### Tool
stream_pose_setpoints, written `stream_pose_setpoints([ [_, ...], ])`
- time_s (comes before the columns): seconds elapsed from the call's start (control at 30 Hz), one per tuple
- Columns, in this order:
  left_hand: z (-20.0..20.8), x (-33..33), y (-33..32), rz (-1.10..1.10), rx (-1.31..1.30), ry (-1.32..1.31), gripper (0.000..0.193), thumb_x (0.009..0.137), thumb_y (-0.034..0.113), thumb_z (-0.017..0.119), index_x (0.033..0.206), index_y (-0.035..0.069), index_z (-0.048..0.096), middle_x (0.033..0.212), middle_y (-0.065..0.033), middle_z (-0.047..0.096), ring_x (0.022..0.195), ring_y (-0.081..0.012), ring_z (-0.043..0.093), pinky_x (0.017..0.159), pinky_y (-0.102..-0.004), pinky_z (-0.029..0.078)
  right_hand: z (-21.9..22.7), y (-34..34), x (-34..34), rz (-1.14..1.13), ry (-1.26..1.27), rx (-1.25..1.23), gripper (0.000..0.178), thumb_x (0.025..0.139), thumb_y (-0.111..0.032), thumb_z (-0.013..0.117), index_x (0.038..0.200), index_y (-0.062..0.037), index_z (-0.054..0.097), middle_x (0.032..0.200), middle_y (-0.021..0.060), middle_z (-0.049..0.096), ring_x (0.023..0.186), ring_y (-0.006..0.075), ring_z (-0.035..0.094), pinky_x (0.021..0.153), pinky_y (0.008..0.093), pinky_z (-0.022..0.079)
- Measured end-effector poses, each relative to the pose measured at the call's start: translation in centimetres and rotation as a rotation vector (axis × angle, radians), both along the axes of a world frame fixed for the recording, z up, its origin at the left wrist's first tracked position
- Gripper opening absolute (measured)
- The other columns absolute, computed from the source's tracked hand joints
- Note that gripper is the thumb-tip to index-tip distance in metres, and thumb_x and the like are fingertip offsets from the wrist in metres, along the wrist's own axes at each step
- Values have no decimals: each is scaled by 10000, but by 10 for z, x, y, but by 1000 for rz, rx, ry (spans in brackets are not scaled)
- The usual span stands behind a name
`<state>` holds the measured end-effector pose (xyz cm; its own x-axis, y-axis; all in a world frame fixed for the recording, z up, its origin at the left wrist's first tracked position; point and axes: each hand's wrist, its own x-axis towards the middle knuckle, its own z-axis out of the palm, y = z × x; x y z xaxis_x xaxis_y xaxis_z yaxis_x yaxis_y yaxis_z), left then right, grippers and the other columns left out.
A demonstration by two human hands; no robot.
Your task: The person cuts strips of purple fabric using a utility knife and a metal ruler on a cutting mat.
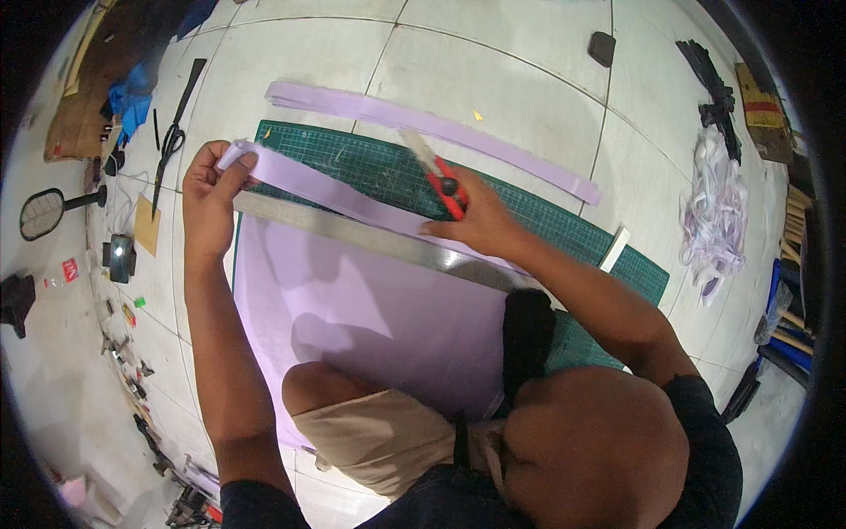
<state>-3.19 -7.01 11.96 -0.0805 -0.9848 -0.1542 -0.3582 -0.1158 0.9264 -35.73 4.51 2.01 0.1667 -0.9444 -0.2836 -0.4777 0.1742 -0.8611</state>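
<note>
My left hand (218,181) is closed on the far-left end of a lilac fabric strip (326,189), pinching it between thumb and fingers. The strip runs slantwise to the right, over a green cutting mat (304,145) and along a metal ruler (370,238). My right hand (483,216) grips a red cutter knife (448,187) with a black knob, its pale end pointing away from me. That hand's thumb reaches down to the strip. Under the ruler's near side lies a wide lilac fabric sheet (388,322), partly hidden by my legs.
Another lilac strip (441,130) lies beyond the mat on the tiled floor. Black scissors (169,141) rest at the left near a phone-like device (119,257). Tangled pale fabric scraps (714,212) are heaped at the right. A black shape (527,331) covers the ruler's right end.
</note>
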Motion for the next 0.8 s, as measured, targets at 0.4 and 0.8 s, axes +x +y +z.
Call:
stream_pose_setpoints([
  [0.4,-21,-1,-16,301,353,158,339,888,269,693,1165,91,611,1029,-21,622,929,-140,583,953,-493,426,27,23,18,454,333,75,375,977,-335,582,1125,-9,469,861,212,628,731,388,651,636,483,518],
  [0.8,-79,25,-31,373,554,326,409,893,349,675,1205,97,601,1092,-23,603,988,-201,581,972,-806,213,18,33,35,529,542,-80,268,960,-134,491,1173,27,464,872,241,639,750,381,682,625,479,550],
])
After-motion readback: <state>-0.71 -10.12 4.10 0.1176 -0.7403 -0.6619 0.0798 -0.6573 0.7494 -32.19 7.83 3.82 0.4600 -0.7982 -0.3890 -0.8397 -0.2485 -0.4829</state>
